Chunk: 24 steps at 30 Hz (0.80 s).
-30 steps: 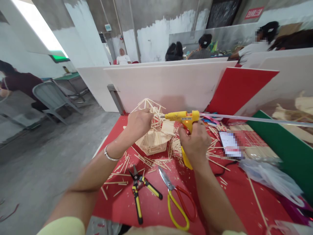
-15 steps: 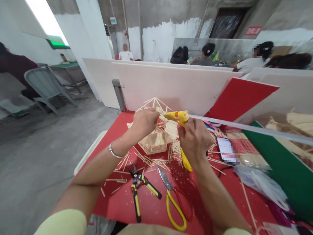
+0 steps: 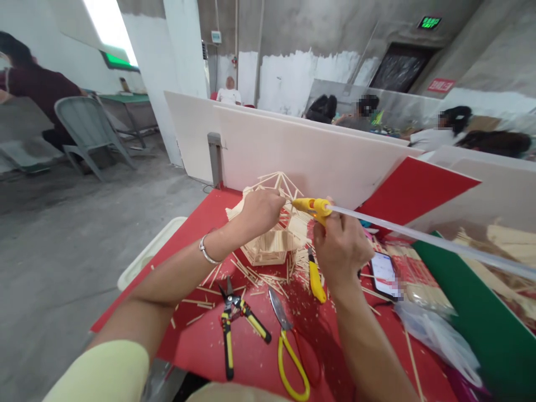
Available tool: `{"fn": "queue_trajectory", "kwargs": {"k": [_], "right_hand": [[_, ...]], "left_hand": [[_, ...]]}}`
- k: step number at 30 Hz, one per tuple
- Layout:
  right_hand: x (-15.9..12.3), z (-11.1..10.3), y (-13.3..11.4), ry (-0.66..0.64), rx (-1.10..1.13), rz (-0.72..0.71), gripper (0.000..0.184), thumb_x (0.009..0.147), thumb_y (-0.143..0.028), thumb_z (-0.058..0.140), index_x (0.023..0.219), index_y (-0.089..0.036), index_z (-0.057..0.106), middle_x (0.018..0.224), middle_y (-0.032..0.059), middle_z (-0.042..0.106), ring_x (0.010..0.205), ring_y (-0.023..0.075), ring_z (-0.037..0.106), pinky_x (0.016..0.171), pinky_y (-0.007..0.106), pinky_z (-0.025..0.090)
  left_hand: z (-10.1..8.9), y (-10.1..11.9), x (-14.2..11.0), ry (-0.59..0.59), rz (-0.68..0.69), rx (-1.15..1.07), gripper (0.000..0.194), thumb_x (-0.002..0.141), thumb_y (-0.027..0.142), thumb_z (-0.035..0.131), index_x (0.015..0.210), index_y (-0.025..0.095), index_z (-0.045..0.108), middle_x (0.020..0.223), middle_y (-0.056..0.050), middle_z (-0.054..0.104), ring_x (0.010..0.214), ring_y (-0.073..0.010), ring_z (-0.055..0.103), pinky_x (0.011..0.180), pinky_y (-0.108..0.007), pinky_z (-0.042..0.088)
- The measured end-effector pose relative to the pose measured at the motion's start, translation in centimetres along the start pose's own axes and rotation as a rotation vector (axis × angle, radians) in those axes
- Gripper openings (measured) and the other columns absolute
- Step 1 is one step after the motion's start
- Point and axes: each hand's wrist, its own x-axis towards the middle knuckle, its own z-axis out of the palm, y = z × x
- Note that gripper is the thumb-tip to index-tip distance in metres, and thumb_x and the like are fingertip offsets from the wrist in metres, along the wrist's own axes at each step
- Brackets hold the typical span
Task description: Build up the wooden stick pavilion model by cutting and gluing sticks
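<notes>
My right hand (image 3: 344, 245) is closed round a yellow hot glue gun (image 3: 312, 207), with a long clear glue stick (image 3: 402, 229) running out of its back to the right. Its nozzle points left, close to the fingertips of my left hand (image 3: 263, 210). Those fingers are pinched on what looks like a thin wooden stick (image 3: 288, 202), mostly hidden by the hand. Below and behind both hands stands a model built of wooden sticks (image 3: 270, 244), with a peaked open frame (image 3: 280, 177) at its top. My left hand covers part of it.
On the red table (image 3: 196, 346) lie black-and-yellow snips (image 3: 234, 312), scissors (image 3: 285, 329) with yellow and red handles, a yellow utility knife (image 3: 317, 279) and loose sticks (image 3: 259, 274). A phone (image 3: 385, 274) and plastic bag (image 3: 438, 329) are at right. White boards (image 3: 310, 151) stand behind; people sit beyond.
The view has shifted, so the scene sits differently in the picture. Both hands stay together at the model, the nozzle still by my left fingertips. The utility knife shows more fully now.
</notes>
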Motion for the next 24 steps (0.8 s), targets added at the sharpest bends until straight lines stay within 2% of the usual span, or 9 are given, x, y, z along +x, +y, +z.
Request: {"fn": "queue_trajectory", "kwargs": {"k": [4,16,24], "right_hand": [[-0.1,-0.2,0.1,-0.041,-0.001,-0.024,0.045,0.096,-0.03,0.053,0.14,-0.021,0.054,0.095,0.0064,0.067,0.075,0.0173,0.053,0.062,0.032,0.034],[-0.3,-0.2,0.3,-0.052,0.052,0.013,0.042,0.094,-0.029,0.051,0.134,-0.02,0.058,0.091,0.0071,0.064,0.076,0.0183,0.052,0.061,0.031,0.033],[-1.6,0.3,1.7,-0.064,0.081,0.104,0.027,0.092,-0.031,0.053,0.11,-0.019,0.068,0.092,0.0069,0.064,0.076,0.0184,0.052,0.064,0.031,0.031]], "left_hand": [[-0.3,0.2,0.0,-0.016,0.005,-0.001,0.026,0.083,0.01,0.045,0.078,0.016,0.07,0.082,-0.008,0.068,0.072,-0.0175,0.056,0.057,-0.034,0.03],[-0.3,0.6,0.3,-0.004,0.034,0.015,0.031,0.082,0.009,0.043,0.08,0.017,0.072,0.081,-0.01,0.067,0.07,-0.0173,0.055,0.056,-0.033,0.031],[0.2,0.7,0.5,0.002,0.048,0.073,0.029,0.082,0.008,0.043,0.078,0.016,0.071,0.079,-0.011,0.065,0.066,-0.0163,0.054,0.053,-0.033,0.029]]}}
